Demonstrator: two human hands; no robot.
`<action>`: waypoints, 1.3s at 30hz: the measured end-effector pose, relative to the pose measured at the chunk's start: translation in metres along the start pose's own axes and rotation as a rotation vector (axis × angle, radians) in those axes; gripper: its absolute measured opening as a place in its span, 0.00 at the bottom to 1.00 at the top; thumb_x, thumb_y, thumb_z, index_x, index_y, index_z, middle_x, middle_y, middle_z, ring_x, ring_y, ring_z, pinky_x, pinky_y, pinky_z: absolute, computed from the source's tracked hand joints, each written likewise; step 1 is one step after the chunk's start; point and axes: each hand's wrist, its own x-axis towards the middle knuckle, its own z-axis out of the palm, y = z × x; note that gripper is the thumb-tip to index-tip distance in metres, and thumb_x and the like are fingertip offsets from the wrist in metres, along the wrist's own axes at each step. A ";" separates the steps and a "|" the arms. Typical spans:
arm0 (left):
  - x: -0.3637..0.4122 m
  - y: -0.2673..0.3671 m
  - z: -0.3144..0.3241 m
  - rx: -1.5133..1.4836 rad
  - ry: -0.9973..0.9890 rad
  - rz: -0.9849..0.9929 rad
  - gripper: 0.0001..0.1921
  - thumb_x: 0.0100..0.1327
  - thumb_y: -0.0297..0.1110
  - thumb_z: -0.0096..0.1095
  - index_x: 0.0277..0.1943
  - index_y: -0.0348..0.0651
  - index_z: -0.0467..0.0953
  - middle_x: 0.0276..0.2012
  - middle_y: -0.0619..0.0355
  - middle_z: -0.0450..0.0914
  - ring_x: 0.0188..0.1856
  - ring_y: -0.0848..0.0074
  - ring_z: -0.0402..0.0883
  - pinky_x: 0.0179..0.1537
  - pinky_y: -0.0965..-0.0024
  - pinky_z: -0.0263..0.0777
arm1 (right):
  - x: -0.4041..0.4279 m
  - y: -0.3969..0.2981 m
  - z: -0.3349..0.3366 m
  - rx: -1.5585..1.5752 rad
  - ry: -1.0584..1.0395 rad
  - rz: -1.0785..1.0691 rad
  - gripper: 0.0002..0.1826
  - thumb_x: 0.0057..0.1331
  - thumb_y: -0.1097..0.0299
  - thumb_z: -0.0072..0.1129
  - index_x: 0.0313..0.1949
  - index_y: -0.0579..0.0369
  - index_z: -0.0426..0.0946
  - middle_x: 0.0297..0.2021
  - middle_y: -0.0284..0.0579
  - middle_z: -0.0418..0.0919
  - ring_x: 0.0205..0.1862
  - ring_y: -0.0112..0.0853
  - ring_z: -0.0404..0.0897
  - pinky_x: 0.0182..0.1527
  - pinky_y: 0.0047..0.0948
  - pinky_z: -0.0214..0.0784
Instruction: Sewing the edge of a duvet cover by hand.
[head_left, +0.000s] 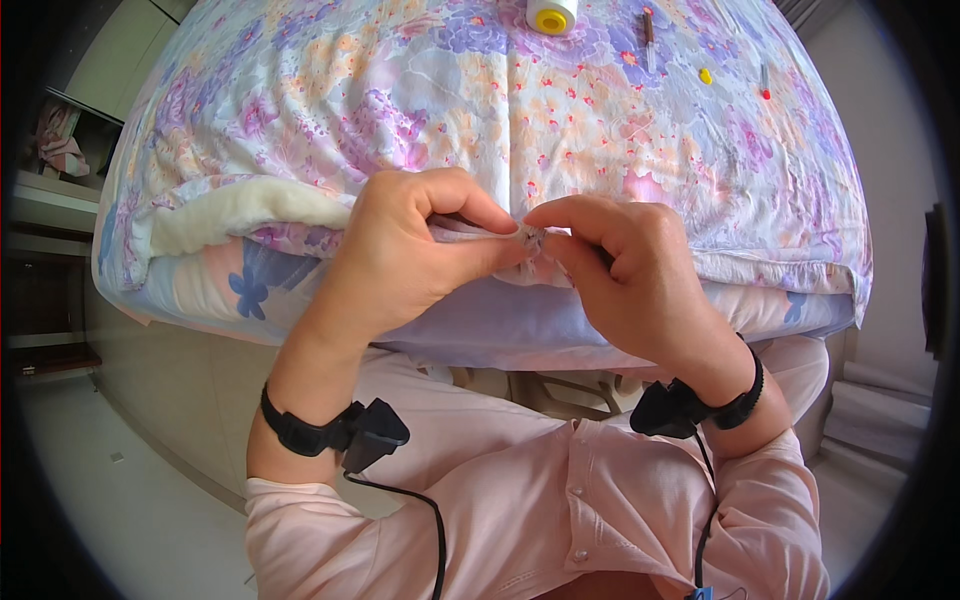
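A floral quilt cover (465, 112) is spread over a bed, its near edge turned up at the left to show a cream fleecy layer (240, 214). My left hand (427, 247) pinches the cover's edge between thumb and forefinger at the centre. Close beside it, my right hand (630, 262) pinches the same gathered bit of fabric (532, 238). The fingertips of both hands nearly meet there. Whether a needle or thread is between them, I cannot tell.
On the cover's far part lie a white spool or bottle with a yellow centre (551, 21), a brown tool with a clear tip (649, 41), a small yellow piece (706, 76) and a small red-ended item (766, 81). An open shelf (56, 187) stands at the left.
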 end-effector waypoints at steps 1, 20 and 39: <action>-0.001 -0.001 -0.001 0.001 0.001 0.001 0.06 0.54 0.18 0.75 0.34 0.33 0.83 0.30 0.62 0.83 0.34 0.84 0.79 0.38 0.78 0.72 | 0.000 0.002 0.000 0.048 -0.007 0.023 0.08 0.63 0.77 0.58 0.41 0.61 0.83 0.25 0.53 0.82 0.24 0.35 0.81 0.27 0.31 0.69; 0.004 -0.010 -0.011 -0.088 -0.119 -0.095 0.04 0.60 0.23 0.69 0.37 0.33 0.83 0.32 0.64 0.82 0.34 0.85 0.77 0.38 0.79 0.71 | 0.010 0.003 -0.020 0.454 -0.304 0.300 0.09 0.70 0.76 0.56 0.45 0.61 0.82 0.25 0.32 0.78 0.25 0.15 0.70 0.26 0.20 0.62; 0.007 -0.023 -0.004 -0.031 -0.072 0.021 0.05 0.59 0.24 0.71 0.38 0.35 0.84 0.31 0.60 0.85 0.35 0.83 0.80 0.39 0.75 0.75 | 0.007 0.005 0.005 0.321 -0.141 0.347 0.12 0.61 0.68 0.68 0.30 0.60 0.74 0.23 0.28 0.72 0.24 0.13 0.65 0.24 0.19 0.55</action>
